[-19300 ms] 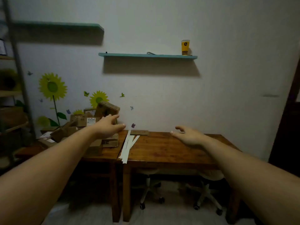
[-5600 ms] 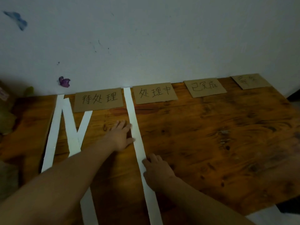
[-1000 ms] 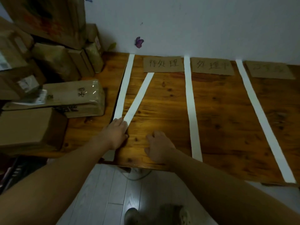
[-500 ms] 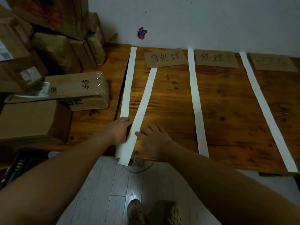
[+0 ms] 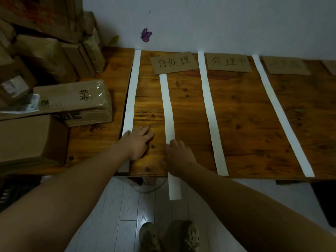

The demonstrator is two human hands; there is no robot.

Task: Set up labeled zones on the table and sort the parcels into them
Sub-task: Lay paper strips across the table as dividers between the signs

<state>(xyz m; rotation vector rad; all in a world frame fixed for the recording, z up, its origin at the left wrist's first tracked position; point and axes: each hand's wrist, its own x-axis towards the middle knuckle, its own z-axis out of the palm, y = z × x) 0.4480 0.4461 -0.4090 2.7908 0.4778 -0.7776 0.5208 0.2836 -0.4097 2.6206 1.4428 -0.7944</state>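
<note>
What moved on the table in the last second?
The loose white paper strip swung from a diagonal to nearly parallel with the others, its near end now overhanging the table edge. The right hand moved onto it; the left hand stays pressed beside the leftmost strip. Cardboard labels and parcels unchanged.

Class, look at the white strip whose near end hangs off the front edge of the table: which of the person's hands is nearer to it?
Right. The right hand lies on the overhanging strip; the left hand rests to its left.
</note>
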